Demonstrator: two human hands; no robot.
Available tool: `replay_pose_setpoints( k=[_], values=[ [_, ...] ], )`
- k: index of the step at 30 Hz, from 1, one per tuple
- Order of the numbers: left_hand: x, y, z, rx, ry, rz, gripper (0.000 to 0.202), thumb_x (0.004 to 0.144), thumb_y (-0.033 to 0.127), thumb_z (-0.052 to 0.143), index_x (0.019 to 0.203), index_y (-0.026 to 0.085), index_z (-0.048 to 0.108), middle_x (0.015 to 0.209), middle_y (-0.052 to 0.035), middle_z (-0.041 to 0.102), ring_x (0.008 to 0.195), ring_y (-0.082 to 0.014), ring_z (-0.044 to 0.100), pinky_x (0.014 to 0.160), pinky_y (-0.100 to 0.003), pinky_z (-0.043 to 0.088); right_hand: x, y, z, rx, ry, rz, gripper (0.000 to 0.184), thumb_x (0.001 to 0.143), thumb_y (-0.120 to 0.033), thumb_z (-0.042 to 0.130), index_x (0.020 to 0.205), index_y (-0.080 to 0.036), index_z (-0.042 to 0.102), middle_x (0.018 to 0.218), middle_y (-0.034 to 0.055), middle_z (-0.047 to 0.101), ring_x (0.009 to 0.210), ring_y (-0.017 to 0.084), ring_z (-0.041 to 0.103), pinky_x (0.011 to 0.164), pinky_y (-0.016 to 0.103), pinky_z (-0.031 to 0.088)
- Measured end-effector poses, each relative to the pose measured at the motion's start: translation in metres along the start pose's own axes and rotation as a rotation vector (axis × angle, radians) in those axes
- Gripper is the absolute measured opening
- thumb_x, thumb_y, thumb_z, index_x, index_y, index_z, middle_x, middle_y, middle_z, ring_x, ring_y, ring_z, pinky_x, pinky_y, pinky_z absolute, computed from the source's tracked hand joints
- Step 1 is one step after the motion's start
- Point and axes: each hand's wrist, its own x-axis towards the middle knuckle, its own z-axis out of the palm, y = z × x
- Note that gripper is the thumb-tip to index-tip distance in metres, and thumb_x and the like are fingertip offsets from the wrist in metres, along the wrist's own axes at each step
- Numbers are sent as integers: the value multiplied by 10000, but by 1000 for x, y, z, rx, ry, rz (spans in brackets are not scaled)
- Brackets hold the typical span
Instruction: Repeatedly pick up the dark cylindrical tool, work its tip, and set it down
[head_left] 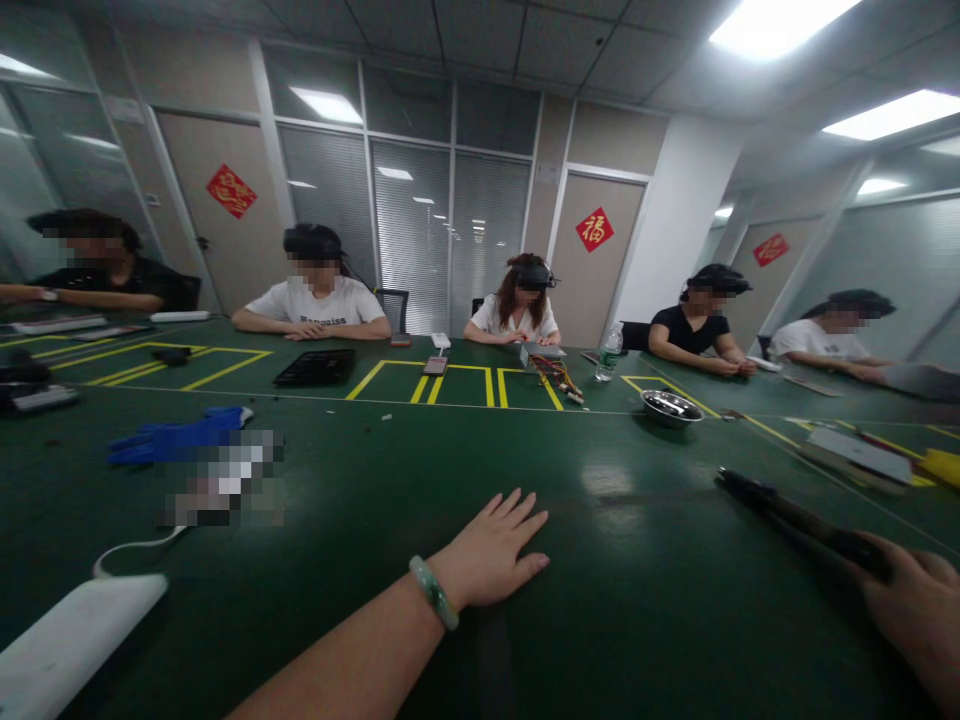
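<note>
The dark tool [799,518] is in my right hand [915,605], fingers clamped round its near end. Holding it seems the present step; moving it calls for steady grip. My left hand [491,555], fingers apart, is palm-down at the green table [615,630].

Left hand [495,555] palm down at green table [637,630], fingers spread, green bangle [433,592] at wrist. Right hand [915,612], near right edge, grips long dark tool [795,517], tip pointing forward and leftward. Blue glove [176,440] and corded white device [82,645] lie off left. Metal bowl [672,408] ahead, right; clear bottle [610,358] beyond. Five people seated across, dark headgear on; metal box [543,353] with wires before the middle one.
</note>
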Motion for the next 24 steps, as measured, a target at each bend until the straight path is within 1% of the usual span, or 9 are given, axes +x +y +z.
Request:
replay_pose_setpoints(
  k=[3, 6, 9, 12, 15, 18, 20, 21, 24],
  values=[
    [1, 0, 1, 3, 26, 6, 631, 957, 599, 277, 1510, 314, 172, 1582, -13, 143, 1452, -271, 118, 1168, -498, 159, -2, -39, 1, -127, -65, -57, 732, 708, -691, 429, 1247, -233, 615, 1204, 242, 548, 1116, 465, 458, 798, 576, 262],
    [2, 3, -2, 16, 53, 14, 709, 937, 600, 348, 1521, 303, 78, 1588, -21, 117, 1454, -274, 97, 1169, -501, 159, -6, -104, 1, -59, -119, -165, 591, 763, -618, 466, 1262, -326, 589, 1259, 170, 548, 1119, 431, 455, 806, 556, 273],
    [4, 9, -7, 52, 133, 71, 788, 914, 600, 413, 1523, 285, 24, 1595, -22, 56, 1460, -267, 47, 1181, -488, 124, -17, -187, 1, 74, -183, -281, 489, 820, -543, 473, 1261, -356, 575, 1238, 108, 565, 1101, 364, 481, 833, 513, 322],
    [5, 18, -12, 99, 226, 129, 794, 917, 572, 437, 1524, 274, 21, 1597, -10, 39, 1464, -248, 17, 1191, -463, 100, -37, -278, 0, 186, -252, -392, 420, 835, -457, 526, 1247, -380, 563, 1212, 47, 575, 1108, 310, 487, 863, 465, 355],
    [5, 26, -16, 140, 287, 162, 757, 925, 544, 447, 1522, 269, 72, 1596, 3, 78, 1465, -230, 18, 1197, -438, 92, -66, -366, 1, 292, -326, -502, 374, 845, -348, 559, 1219, -343, 580, 1198, 47, 582, 1111, 277, 492, 900, 433, 362],
    [3, 30, -20, 146, 328, 129, 651, 959, 501, 392, 1514, 269, 142, 1587, 5, 143, 1465, -207, 54, 1198, -418, 100, -96, -435, 8, 374, -426, -520, 344, 883, -272, 503, 1216, -268, 591, 1252, 87, 560, 1151, 282, 482, 934, 435, 370],
    [2, 30, -22, 132, 358, 61, 592, 984, 462, 334, 1513, 261, 158, 1579, -11, 183, 1462, -195, 88, 1192, -410, 127, -110, -465, 12, 391, -470, -499, 384, 903, -230, 452, 1271, -236, 561, 1303, 113, 528, 1206, 297, 452, 980, 454, 356],
    [1, 29, -23, 125, 371, 27, 584, 989, 455, 317, 1514, 255, 157, 1575, -22, 199, 1460, -195, 105, 1187, -412, 145, -114, -475, 12, 394, -485, -503, 411, 902, -214, 442, 1300, -226, 540, 1322, 122, 513, 1230, 304, 434, 1008, 465, 338],
    [1, 25, -22, 111, 387, -41, 604, 986, 490, 302, 1516, 244, 151, 1566, -43, 228, 1452, -209, 147, 1171, -422, 191, -112, -480, 3, 441, -531, -623, 470, 881, -219, 475, 1350, -229, 486, 1346, 118, 483, 1276, 301, 386, 1064, 465, 297]
  ],
)
